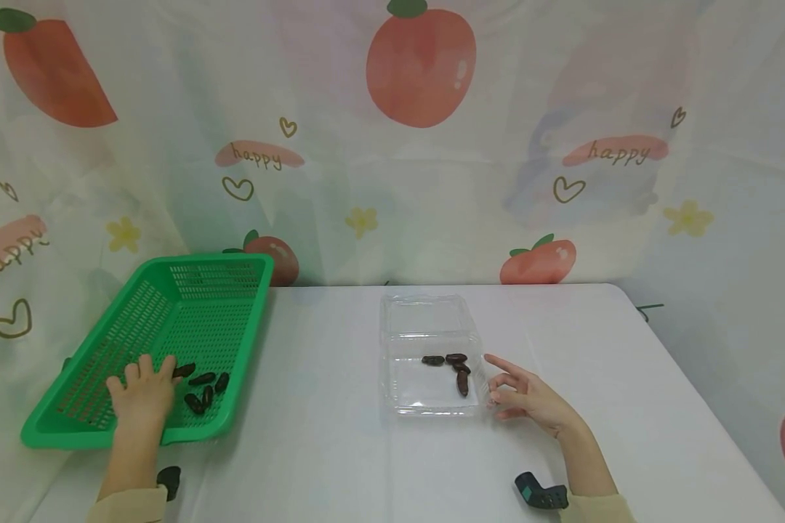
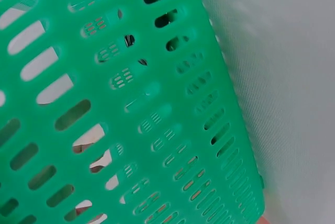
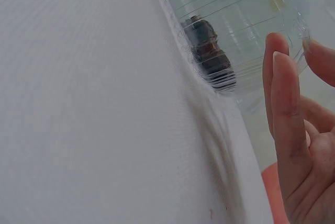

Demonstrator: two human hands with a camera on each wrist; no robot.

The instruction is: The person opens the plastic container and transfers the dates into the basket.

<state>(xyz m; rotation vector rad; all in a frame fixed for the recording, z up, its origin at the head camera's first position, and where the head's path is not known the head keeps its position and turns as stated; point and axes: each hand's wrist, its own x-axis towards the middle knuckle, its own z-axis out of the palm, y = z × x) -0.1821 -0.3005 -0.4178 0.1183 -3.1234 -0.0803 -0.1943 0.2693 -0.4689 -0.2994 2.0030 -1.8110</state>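
Inside the green plastic basket [image 1: 254, 341], my left hand [image 1: 142, 396] reaches down with its fingers spread, its thumb side next to a dark brown date [image 1: 184, 370]. Several more dates lie to the right of that hand on the basket floor. The left wrist view shows mainly the slotted basket wall [image 2: 157, 88], which hides most of the hand. A clear plastic box [image 1: 421, 398] with its lid folded back holds several dates [image 1: 462, 383] on its right side. My right hand [image 1: 530, 396] is at the box's right edge, a fingertip touching the rim in the right wrist view.
A white-covered table [image 1: 314, 436] carries the basket at left and the box near the middle. A printed cloth [image 1: 327, 94] hangs behind. Dark devices are at both wrists, the right one [image 1: 539, 494] near the sleeve.
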